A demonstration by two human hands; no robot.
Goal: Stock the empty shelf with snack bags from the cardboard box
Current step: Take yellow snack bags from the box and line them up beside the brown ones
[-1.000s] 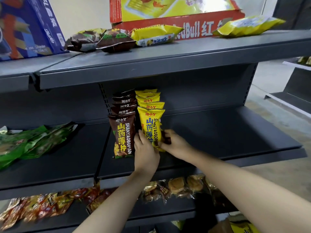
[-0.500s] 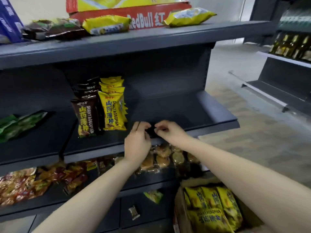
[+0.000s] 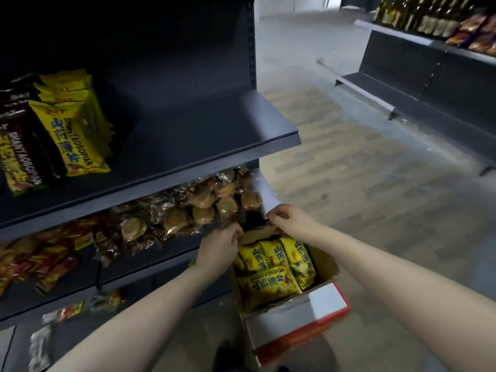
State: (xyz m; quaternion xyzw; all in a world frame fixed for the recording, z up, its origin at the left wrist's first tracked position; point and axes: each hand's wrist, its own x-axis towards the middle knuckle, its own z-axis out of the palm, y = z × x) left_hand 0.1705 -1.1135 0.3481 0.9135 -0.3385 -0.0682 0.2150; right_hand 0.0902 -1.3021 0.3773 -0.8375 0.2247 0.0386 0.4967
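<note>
By a matte metal shelf (image 3: 214, 124), fingers (image 3: 276, 218) curl at the cardboard box (image 3: 326, 263); grip unclear.

The floor (image 3: 362, 183) is of pale grey-brown planks, in soft even light. Across the aisle stands a dark grey shelving unit (image 3: 402, 63), with bottles (image 3: 418, 14) and coloured packets (image 3: 477, 33) on its upper shelf. A pale wall (image 3: 290, 2) closes the far end.

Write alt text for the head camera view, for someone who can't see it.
A person's left hand and right hand reach to the far edge of an open cardboard box of yellow snack bags. On the grey shelf above stand a row of yellow bags and a row of brown bags.
</note>
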